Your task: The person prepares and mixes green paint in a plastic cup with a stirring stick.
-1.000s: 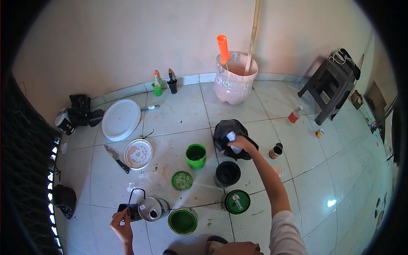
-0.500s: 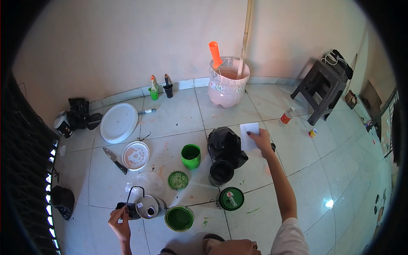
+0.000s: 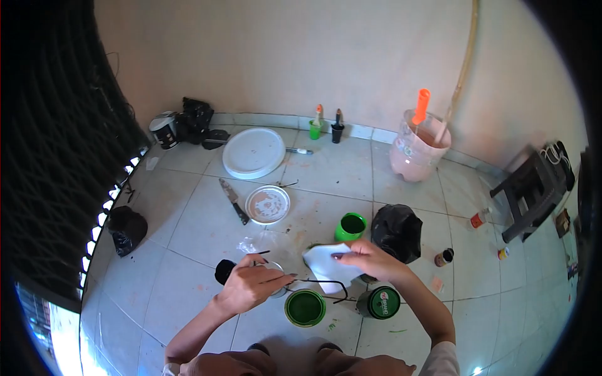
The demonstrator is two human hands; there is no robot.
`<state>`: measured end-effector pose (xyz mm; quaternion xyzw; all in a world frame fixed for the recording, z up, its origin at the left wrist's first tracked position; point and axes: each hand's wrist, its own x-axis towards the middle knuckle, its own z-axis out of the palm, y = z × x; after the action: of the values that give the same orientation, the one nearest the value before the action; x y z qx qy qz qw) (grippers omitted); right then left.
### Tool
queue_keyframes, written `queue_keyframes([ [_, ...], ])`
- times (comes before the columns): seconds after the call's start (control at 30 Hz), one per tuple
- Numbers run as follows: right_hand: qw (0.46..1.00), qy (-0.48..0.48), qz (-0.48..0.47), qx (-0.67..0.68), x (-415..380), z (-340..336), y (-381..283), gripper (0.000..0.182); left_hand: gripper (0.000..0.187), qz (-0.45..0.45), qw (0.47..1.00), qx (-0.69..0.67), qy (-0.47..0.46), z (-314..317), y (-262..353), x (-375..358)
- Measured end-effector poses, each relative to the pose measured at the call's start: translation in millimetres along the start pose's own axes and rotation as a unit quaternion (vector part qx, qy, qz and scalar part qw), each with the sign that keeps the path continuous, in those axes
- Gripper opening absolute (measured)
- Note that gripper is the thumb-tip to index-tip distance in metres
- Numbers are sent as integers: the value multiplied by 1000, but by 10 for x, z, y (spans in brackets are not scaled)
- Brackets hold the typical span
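Observation:
My left hand (image 3: pixel 251 287) is closed around a thin black bent rod (image 3: pixel 316 281), whose hooked end points right over the open tin of green paint (image 3: pixel 305 307). Behind this hand, a metal can (image 3: pixel 276 292) is mostly hidden, and a small black object (image 3: pixel 224 271) shows at its left. Between thumb and fingers, my right hand (image 3: pixel 373 260) pinches a white sheet (image 3: pixel 329 268), held above the floor close to the rod. A bright green cup (image 3: pixel 350 227) and a black plastic bag (image 3: pixel 398 233) lie just beyond. The green-lidded can (image 3: pixel 380 303) stands below my right wrist.
A knife (image 3: pixel 234 202) lies beside a paint-stained white lid (image 3: pixel 268 205). Farther back are a large white lid (image 3: pixel 254 153), two small brush pots (image 3: pixel 326 130) and a pink bucket (image 3: pixel 419 153) with an orange-handled tool. At right are a bottle (image 3: pixel 480 218) and a dark stool (image 3: pixel 533 194).
My view has shifted left. My left hand has lifted the black rod, now turned toward the right. My right hand has brought the white sheet inward, near the rod.

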<state>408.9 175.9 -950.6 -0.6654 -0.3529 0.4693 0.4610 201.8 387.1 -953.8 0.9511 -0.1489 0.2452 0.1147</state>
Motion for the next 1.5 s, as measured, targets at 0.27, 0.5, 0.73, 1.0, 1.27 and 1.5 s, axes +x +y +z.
queue_keyframes([
  [0.27,997,-69,-28,-17,-1,248,-63,31,38,18,996,85,-19,-28,-33,-123],
  [0.5,999,-25,14,-17,-22,275,54,17,36,16,994,105,29,-74,-27,-213],
  [0.73,992,-113,-56,16,-32,317,88,26,35,30,990,138,27,-64,88,-243],
  [1.0,954,-53,-116,-272,-146,505,22,24,33,41,986,161,35,-54,100,-210],
  [1.27,946,-63,-125,-291,-257,532,367,29,34,13,996,74,45,200,50,-281],
  [1.5,855,-19,35,-517,-773,217,355,22,45,-264,931,-162,191,532,112,-879],
])
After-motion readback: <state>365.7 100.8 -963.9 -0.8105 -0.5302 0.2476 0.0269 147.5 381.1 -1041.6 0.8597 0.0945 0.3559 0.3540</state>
